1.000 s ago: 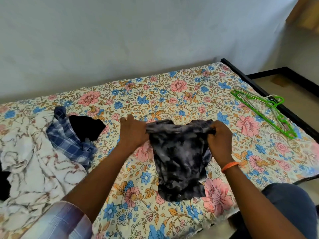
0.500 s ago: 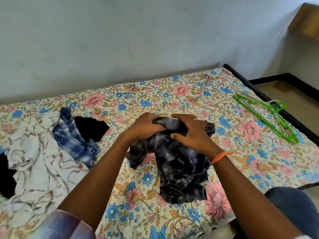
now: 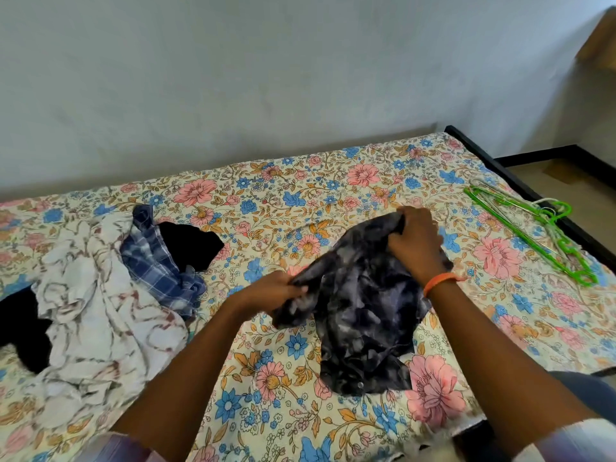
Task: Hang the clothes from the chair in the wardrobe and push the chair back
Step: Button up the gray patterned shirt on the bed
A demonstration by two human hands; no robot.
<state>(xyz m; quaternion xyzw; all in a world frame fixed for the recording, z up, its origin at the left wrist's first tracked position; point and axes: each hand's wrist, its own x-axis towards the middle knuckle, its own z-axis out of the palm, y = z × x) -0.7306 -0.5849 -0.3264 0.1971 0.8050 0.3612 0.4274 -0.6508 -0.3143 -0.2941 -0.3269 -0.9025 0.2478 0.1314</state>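
From the head camera, looking down over the bed with its floral sheet, a dark tie-dye shirt lies bunched near the front edge, part lifted off the sheet. The left hand pinches a fold at the shirt's left side, fingers curled into the cloth. The right hand, with an orange wristband on its wrist, grips the upper edge farther back, fingers wrapped over the fabric. Both hands are closed on the same garment, well apart from each other.

To the left a heap waits: a white patterned cloth, a blue plaid shirt and a black garment tucked just behind it. At the right edge of the bed lie green hangers, well apart from the shirt. No chair or wardrobe shows here.

The shirt looks thin, light and limp; it sags wherever it is not held, so I'd judge it will slump and twist unless taken at two points. The collar or shoulder seams seem the best hold for feeding a hanger in, though which edge is the collar I cannot tell from the crumple. Small buttons show near the lower hem.
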